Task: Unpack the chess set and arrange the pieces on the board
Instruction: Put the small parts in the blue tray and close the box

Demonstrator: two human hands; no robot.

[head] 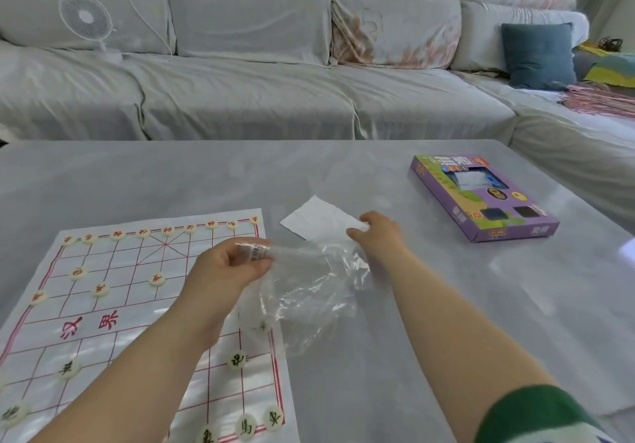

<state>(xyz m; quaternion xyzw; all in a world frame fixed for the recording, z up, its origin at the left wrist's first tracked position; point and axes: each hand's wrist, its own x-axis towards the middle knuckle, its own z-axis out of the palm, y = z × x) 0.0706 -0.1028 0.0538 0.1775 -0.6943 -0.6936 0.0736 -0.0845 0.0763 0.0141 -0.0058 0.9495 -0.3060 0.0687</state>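
1. The board (144,305) lies flat on the table (446,322), and the red pieces (167,230) fill its far row, with a few more just inside that row
2. The black pieces (246,428) stand along the board's near edge and the rows above it; the left forearm hides part of both camps, so a full count is not possible
3. Above the board's right edge, the left hand (230,267) grips the clear plastic bag (309,288), fingers curled round its gathered top; the bag looks empty
4. Right of the board, the right hand (378,233) reaches with loosely bent fingers to where bag meets paper slip (316,217); whether it grasps either, I cannot tell
5. The purple box (481,198) sits further right of the board
6. Judged so, the arranging looks nearly finished, with tidying of the wrappings left
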